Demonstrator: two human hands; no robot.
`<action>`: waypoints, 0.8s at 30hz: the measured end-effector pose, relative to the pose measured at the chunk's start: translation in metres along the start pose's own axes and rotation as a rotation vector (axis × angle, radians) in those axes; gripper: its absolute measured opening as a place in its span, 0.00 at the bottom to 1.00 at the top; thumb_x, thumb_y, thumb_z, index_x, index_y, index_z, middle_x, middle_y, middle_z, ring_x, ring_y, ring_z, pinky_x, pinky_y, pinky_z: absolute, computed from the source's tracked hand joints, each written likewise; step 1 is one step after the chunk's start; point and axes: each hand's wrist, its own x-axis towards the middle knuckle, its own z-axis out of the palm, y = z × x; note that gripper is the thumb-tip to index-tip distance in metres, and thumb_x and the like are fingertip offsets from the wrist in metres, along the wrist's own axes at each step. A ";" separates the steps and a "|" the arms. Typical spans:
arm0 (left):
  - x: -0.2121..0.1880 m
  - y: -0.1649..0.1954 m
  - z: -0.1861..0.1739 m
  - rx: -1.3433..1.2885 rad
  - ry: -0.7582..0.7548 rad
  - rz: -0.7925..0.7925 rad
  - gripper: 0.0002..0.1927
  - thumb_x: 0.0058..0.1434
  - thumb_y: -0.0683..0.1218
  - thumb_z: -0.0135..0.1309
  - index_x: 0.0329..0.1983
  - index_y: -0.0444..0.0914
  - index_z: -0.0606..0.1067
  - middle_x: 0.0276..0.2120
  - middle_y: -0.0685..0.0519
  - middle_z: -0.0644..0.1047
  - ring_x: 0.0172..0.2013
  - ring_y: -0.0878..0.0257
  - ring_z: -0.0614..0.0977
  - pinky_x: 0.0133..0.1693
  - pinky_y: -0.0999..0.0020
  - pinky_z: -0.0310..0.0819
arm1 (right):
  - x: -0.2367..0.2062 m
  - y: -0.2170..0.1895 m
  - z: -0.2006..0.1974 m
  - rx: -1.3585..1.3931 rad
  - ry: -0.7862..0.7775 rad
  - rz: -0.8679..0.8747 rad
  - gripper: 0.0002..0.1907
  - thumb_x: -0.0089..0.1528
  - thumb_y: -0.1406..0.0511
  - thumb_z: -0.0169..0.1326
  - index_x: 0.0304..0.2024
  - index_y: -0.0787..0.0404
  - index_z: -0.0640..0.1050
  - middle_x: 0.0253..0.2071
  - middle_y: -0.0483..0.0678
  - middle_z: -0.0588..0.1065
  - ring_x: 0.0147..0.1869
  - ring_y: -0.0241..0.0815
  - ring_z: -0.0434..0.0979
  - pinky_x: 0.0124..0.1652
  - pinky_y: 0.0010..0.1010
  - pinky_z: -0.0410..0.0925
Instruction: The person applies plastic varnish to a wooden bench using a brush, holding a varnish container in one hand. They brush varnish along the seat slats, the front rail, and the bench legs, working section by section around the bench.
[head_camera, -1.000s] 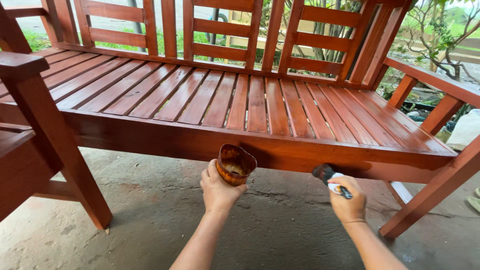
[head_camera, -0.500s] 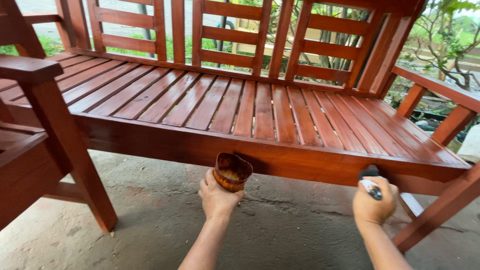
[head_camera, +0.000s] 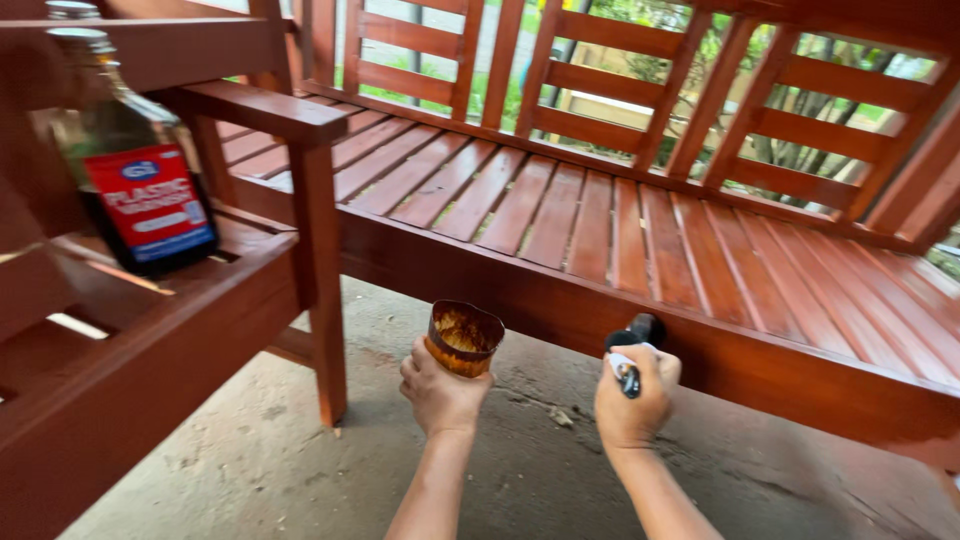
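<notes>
Shifted leftward since the earlier frame, right hand (head_camera: 633, 400) fingers grip the brush (head_camera: 632, 352) against the bench front rail (head_camera: 760, 365); left hand (head_camera: 438, 392) fingers clasp the varnish cup (head_camera: 464, 338) beside it.

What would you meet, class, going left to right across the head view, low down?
Bottle → armrest post → left hand holding a stained cup → right hand holding a brush → bench front rail.
</notes>
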 end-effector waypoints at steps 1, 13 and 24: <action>0.006 -0.006 -0.004 0.002 0.030 0.022 0.54 0.32 0.54 0.73 0.63 0.44 0.60 0.56 0.44 0.68 0.58 0.42 0.69 0.61 0.47 0.64 | -0.004 -0.015 0.011 0.037 -0.013 -0.031 0.11 0.55 0.70 0.65 0.37 0.52 0.78 0.40 0.50 0.73 0.45 0.53 0.77 0.44 0.42 0.70; 0.051 -0.067 -0.041 0.024 0.113 -0.065 0.56 0.34 0.55 0.74 0.65 0.45 0.57 0.59 0.41 0.67 0.63 0.41 0.67 0.61 0.45 0.64 | -0.034 -0.147 0.107 0.394 -0.226 -0.126 0.13 0.54 0.75 0.62 0.37 0.55 0.78 0.41 0.49 0.71 0.42 0.48 0.76 0.40 0.35 0.70; 0.052 -0.086 -0.043 -0.018 0.212 -0.063 0.55 0.36 0.58 0.74 0.66 0.41 0.59 0.58 0.37 0.67 0.58 0.34 0.70 0.53 0.41 0.72 | -0.026 -0.216 0.147 0.708 -0.277 -0.099 0.13 0.53 0.77 0.63 0.35 0.57 0.78 0.38 0.47 0.73 0.40 0.41 0.76 0.39 0.28 0.70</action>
